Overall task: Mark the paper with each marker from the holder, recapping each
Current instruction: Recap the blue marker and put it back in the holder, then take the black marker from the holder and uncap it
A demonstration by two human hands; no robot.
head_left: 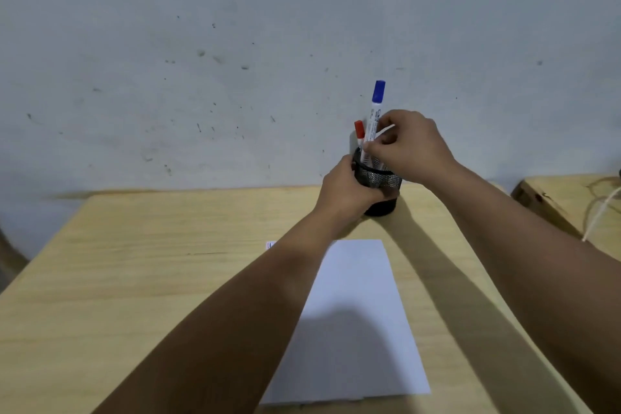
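One paper (pixel 356 323), white, unmarked on its visible face, flat on the near half of one wooden table (pixel 134 279); both forearms cross above it. One small white tag (pixel 270 245) on the table at the paper's 10 o'clock, partly hidden by the left arm. One holder (pixel 381 181), black mesh cup, upright near the table's far edge, at 12 o'clock from the paper. Left hand (pixel 346 191): fingers curled round the holder's left side, gripping it. Markers: two visible. Blue marker (pixel 373 121), capped, raised partway out of the holder, pinched on its white barrel by the right hand (pixel 408 148), which sits at the holder's 1 o'clock. Red marker (pixel 359 131), capped, standing in the holder, just left of the blue one. One second table (pixel 557 198) at 3 o'clock, bearing a cord (pixel 601 212). One grey wall (pixel 235 44) behind.
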